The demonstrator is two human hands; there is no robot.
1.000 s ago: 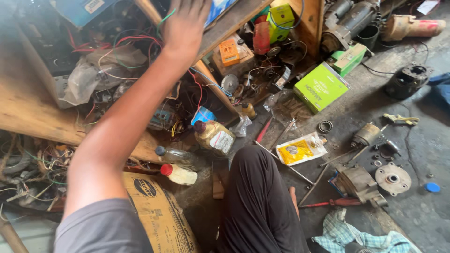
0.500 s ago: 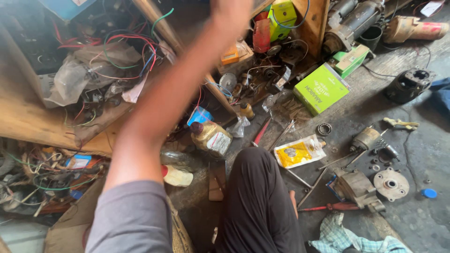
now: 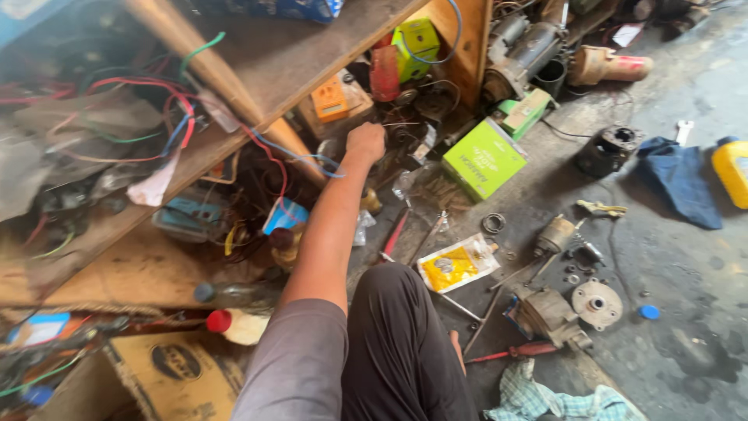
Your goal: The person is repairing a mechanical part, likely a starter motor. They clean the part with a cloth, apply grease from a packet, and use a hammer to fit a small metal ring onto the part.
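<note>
left hand (image 3: 365, 143) stretched forward at the end of a bare arm, knuckles up, fingers curled down into a tangle of wires and small metal parts (image 3: 409, 129) under the wooden shelf (image 3: 312, 54); cannot tell whether it grips anything. orange box (image 3: 330, 99) just left of the hand, red can (image 3: 384, 74) above it. green box (image 3: 483, 159) well to the right on the floor. yellow packet (image 3: 456, 263) near the knee. right hand out of sight.
</note>
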